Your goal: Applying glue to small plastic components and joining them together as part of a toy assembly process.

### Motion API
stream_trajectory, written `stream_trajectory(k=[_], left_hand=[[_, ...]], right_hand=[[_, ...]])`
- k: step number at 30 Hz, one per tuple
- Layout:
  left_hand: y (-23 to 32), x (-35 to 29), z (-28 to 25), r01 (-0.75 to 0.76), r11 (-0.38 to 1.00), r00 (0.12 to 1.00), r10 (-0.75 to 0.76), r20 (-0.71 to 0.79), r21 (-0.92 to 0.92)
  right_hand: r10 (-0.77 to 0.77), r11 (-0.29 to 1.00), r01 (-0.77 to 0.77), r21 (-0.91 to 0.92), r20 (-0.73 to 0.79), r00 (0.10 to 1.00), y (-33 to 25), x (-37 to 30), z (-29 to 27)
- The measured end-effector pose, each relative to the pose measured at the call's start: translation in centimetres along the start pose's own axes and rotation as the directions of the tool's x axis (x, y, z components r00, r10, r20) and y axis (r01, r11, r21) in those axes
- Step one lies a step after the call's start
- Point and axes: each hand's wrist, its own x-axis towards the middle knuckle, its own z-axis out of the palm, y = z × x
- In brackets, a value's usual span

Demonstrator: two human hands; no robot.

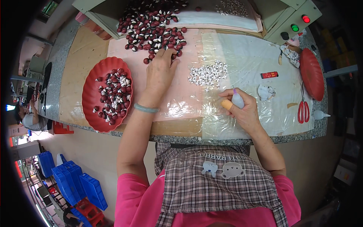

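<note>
My left hand [160,72], with a pale bangle at the wrist, reaches to the near edge of a heap of small dark red, black and white balls [153,36]. Its thumb and fingers close around a dark red ball [174,56]. In my right hand [245,111] is a small squeeze bottle [238,99] with a purple neck and thin tip, pointing up. A tan finger cot [227,104] covers one of that hand's digits. Between the hands, farther back, lie small white pieces with dark marks [208,74]. At left, a red scalloped tray [89,99] holds balls with white pieces on them.
Behind the heap stands a grey-green machine housing [291,24] with red and green lights. To the right lie red-handled scissors [303,111], a red box cutter-like item [269,75], crumpled tissue [266,92], another red tray [311,73] and a second squeeze bottle [321,114].
</note>
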Motion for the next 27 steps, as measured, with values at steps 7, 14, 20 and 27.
stream_trajectory(k=[7, 14, 20, 27], left_hand=[[0.1, 0.6, -0.4, 0.067, 0.992, 0.993, -0.076, 0.088, 0.103], [-0.1, 0.1, -0.5, 0.054, 0.988, 0.998, -0.059, 0.035, 0.144], [3.1, -4.3, -3.1, 0.538, -0.057, 0.817, -0.209, 0.537, -0.841], [5.5, -8.3, -2.5, 0.538, -0.580, 0.749, -0.005, 0.662, -0.612]], right_hand=[[-0.054, 0.998, 0.055, -0.040, 0.008, 0.998, 0.7, -0.1, -0.4], [-0.080, 0.995, 0.082, -0.064, 0.032, 0.996, 0.6, -0.3, -0.5], [-0.011, 0.997, 0.011, -0.080, 0.000, 1.000, 1.1, -0.3, -1.6], [-0.083, 0.977, 0.056, 0.204, 0.125, 0.989, 0.9, 0.1, -1.7]])
